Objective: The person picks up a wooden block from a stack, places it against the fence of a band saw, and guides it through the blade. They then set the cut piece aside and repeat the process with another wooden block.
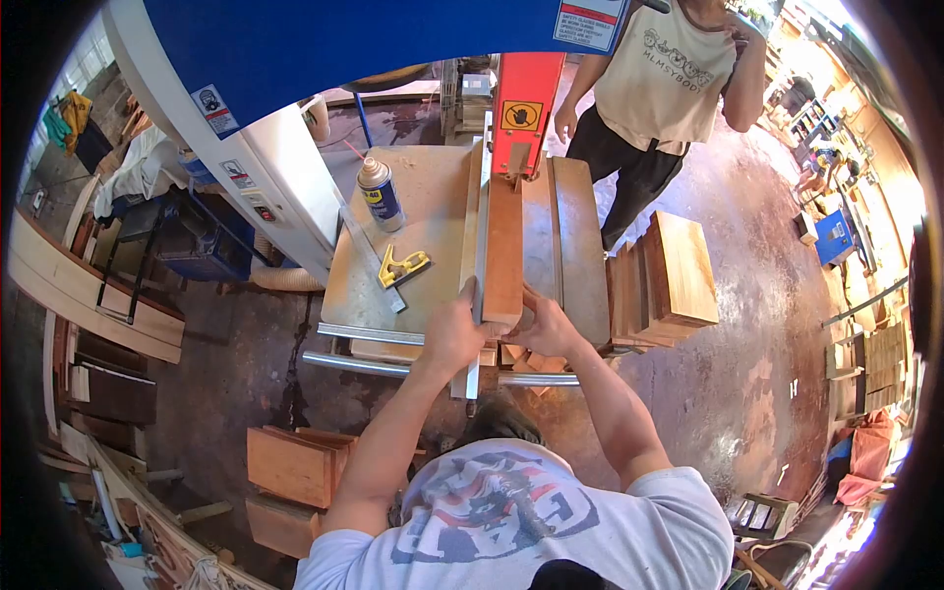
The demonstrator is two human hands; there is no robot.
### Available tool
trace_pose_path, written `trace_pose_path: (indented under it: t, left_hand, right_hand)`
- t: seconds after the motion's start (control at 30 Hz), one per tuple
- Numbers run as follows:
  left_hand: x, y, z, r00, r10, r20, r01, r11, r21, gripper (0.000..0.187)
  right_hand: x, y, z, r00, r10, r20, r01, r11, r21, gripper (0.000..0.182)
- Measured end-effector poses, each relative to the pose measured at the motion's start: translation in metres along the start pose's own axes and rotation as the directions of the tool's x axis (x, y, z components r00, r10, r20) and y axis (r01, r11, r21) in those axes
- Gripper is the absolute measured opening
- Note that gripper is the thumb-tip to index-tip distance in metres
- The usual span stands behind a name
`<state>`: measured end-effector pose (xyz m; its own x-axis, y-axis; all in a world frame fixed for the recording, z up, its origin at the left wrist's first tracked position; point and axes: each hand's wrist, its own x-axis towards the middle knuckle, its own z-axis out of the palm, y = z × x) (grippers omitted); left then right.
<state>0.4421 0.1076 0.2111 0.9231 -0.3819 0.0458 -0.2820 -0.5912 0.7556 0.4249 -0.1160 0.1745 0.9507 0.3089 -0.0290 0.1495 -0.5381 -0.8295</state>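
A reddish-brown wooden board point(505, 256) stands on edge on the bandsaw table point(433, 211), alongside the metal fence point(477, 211). My left hand point(454, 334) grips the board's near end from the left, with fingers beside the fence. From the right, my right hand point(547, 327) holds the same end, its fingers pressed against the wood. The board's far end lies under the red blade guard point(516, 108); the blade itself is hard to make out there. Left of the fence are a yellow combination square point(401, 265) and a spray can point(382, 197) with a red straw.
Metal rails point(369, 335) run along the table's front. Stacked wooden blocks point(678, 270) stand to the right, and more blocks point(290, 467) at lower left. Another person point(664, 79) stands beyond the table. The bandsaw's white column point(251, 187) rises at left.
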Motion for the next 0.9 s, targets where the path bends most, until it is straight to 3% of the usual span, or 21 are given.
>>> trace_pose_path:
  t: [0.1, 0.2, 0.5, 0.6, 0.9]
  left_hand:
    - [0.002, 0.003, 0.001, 0.997, -0.082, -0.008, 0.082, 0.997, -0.012, 0.084]
    - [0.005, -0.005, 0.001, 1.000, -0.003, 0.014, 0.002, 1.000, 0.019, 0.104]
    - [0.011, -0.008, 0.002, 1.000, 0.020, 0.002, -0.020, 1.000, -0.010, 0.104]
    - [0.011, 0.002, 0.000, 0.998, -0.057, -0.027, 0.054, 0.996, -0.072, 0.074]
    - [0.015, 0.008, -0.005, 0.999, -0.046, -0.026, 0.043, 0.995, -0.086, 0.085]
  right_hand:
    - [0.001, 0.004, 0.001, 1.000, -0.003, -0.005, 0.003, 1.000, -0.021, 0.121]
    - [0.002, 0.000, -0.001, 1.000, -0.003, -0.005, 0.003, 1.000, 0.004, 0.121]
    - [0.007, 0.004, -0.004, 1.000, 0.002, -0.005, -0.002, 1.000, -0.002, 0.121]
    - [0.008, 0.002, -0.006, 1.000, 0.012, -0.001, -0.012, 1.000, 0.010, 0.121]
    - [0.013, 0.003, -0.009, 0.999, 0.040, 0.008, -0.041, 0.999, 0.031, 0.122]
